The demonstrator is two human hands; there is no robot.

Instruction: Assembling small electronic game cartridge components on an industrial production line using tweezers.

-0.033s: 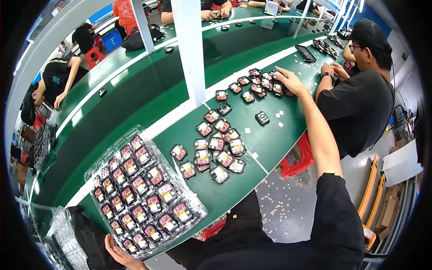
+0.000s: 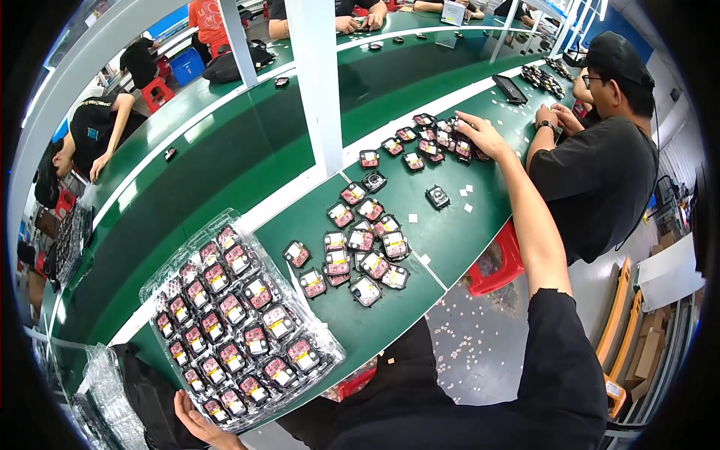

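Observation:
My right hand (image 2: 484, 137) reaches out to the far pile of small square black watch-like cases (image 2: 431, 148), fingers stretched over its right end. Part of that pile is hidden under the hand. My left hand (image 2: 196, 421) lies along the near corner of a clear plastic tray (image 2: 330, 346), its fingers extended against the edge. Rows of the same cases, with pink backs, white labels and yellow strips, fill the tray. Between tray and far pile lies a second loose group of cases (image 2: 361, 240). One case (image 2: 437, 197) sits apart, dark side up.
Small white paper squares (image 2: 412, 218) dot the green table (image 2: 405, 300). A white post (image 2: 319, 90) rises behind it. A co-worker in a black cap (image 2: 600, 142) sits to the right, near a red stool (image 2: 499, 262). A black tray (image 2: 509, 89) lies farther along.

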